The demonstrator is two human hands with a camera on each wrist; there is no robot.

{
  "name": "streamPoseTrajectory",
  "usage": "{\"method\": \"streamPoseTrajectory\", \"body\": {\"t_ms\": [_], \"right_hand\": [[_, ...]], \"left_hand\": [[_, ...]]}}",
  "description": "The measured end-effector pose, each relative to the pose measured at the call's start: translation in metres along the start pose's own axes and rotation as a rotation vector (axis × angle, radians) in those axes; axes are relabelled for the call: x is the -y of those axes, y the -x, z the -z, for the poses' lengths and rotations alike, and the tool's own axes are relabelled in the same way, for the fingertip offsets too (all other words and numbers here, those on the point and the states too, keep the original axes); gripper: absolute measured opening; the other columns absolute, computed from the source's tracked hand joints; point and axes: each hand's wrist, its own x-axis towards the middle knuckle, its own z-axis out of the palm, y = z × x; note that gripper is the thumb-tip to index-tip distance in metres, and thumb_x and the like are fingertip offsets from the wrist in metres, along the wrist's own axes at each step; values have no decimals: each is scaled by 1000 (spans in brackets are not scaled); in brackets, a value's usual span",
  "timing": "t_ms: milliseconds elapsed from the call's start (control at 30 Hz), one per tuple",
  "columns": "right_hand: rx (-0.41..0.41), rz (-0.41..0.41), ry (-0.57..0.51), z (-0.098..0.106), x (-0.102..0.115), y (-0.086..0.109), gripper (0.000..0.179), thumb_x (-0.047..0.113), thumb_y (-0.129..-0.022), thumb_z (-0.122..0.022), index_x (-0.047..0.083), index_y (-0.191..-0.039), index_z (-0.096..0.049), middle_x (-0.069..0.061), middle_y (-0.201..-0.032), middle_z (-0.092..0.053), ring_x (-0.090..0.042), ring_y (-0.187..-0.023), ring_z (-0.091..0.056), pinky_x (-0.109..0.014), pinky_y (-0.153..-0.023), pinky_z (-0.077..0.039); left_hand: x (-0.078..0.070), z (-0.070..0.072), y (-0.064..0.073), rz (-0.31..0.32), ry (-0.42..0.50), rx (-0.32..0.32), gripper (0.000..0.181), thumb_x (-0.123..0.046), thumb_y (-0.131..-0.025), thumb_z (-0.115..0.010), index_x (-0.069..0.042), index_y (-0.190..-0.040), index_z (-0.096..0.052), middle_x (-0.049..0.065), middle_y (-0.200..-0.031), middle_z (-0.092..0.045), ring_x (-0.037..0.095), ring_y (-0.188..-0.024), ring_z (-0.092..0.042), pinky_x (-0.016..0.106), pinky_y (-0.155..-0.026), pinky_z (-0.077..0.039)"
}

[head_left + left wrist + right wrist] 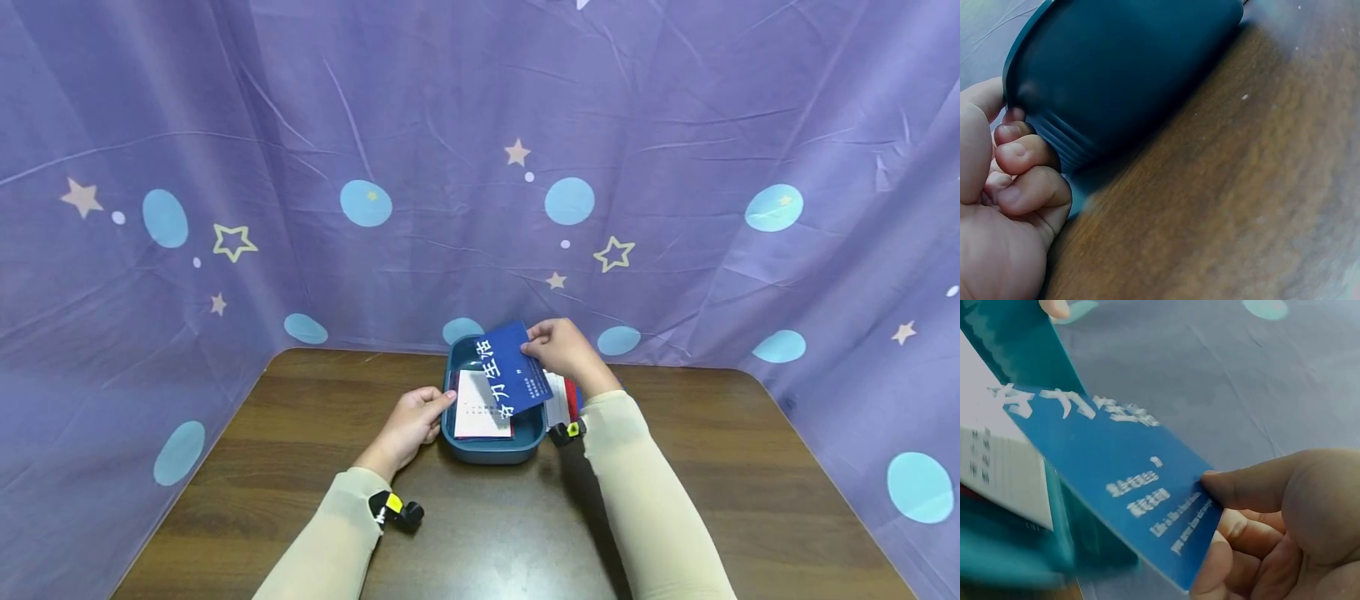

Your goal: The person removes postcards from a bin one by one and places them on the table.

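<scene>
A blue card (517,362) with white characters is pinched at one edge by my right hand (564,346), thumb on top. It hangs tilted over a teal rectangular bin (491,457). Inside the bin lies a white card (472,408) with small dark print, partly covered by the blue one in the head view. My left hand (408,423) grips the bin's left rim; in the left wrist view its thumb is at the rim and its curled fingers rest against the outer wall (1129,69).
Just right of the bin, partly behind my right forearm, are a white printed sheet (556,404) and something red (572,400). The wooden table (330,433) meets a purple curtain (450,125) with stars and dots along its back and sides.
</scene>
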Motion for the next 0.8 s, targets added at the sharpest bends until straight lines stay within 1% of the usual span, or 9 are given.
{"method": "streamPoseTrajectory", "body": {"t_ms": [100,167,300,433,533,667,733,800], "right_hand": [[-43,-5,-25,15,-14,8,20,13,-106,-79,-3,-118,-77,-7,-92,-80,-10,-73,-68,-24,-67,-56],[-51,-16,-47,25,-22,14,19,14,-108,-77,-2,-118,-75,-6,-91,-78,-11,-73,-69,-26,-68,-58],[-30,-42,-83,44,-36,21,19,16,-112,-72,-1,-121,-72,-4,-87,-73,-13,-70,-69,-29,-66,-59],[-19,-49,-59,59,-46,25,21,17,-113,-70,-2,-123,-69,0,-84,-70,-11,-68,-66,-28,-64,-56],[-12,-44,-42,70,-52,29,24,17,-113,-70,-4,-125,-67,1,-83,-71,-10,-69,-66,-29,-65,-57],[-21,-55,-52,82,-62,32,27,16,-112,-70,-7,-127,-66,-3,-87,-78,-9,-70,-69,-29,-69,-61],[-31,-63,-43,89,-68,34,28,15,-111,-71,-8,-127,-66,-6,-90,-80,-8,-70,-70,-28,-70,-61],[-38,-83,-26,95,-75,35,28,16,-111,-71,-7,-126,-66,-6,-90,-81,-8,-71,-71,-26,-70,-59]], "left_hand": [[0,0,1,6,-9,-1,37,-27,-114,-71,-9,-84,-59,-8,-59,-43,7,-50,-37,19,-48,-28],[-1,0,1,8,-13,-3,37,-27,-114,-71,-9,-84,-59,-8,-59,-42,8,-50,-37,20,-48,-28],[-1,0,0,7,-11,-4,37,-27,-115,-70,-8,-85,-60,-7,-59,-43,8,-50,-37,20,-47,-28],[-1,-1,0,6,-8,-1,37,-27,-115,-70,-7,-86,-60,-7,-60,-43,8,-50,-37,20,-47,-28],[-1,-1,0,8,-8,-12,36,-27,-115,-70,-6,-88,-58,-6,-61,-44,9,-51,-38,20,-47,-30],[-2,-1,0,5,20,-44,31,-28,-116,-68,-5,-97,-58,-3,-69,-50,10,-51,-44,20,-45,-35],[-2,0,0,3,40,-54,28,-28,-116,-67,-4,-103,-59,-1,-75,-53,10,-52,-47,20,-44,-38],[-2,0,0,8,64,-55,27,-27,-116,-66,-2,-109,-59,0,-78,-56,10,-54,-50,20,-44,-41]]}}
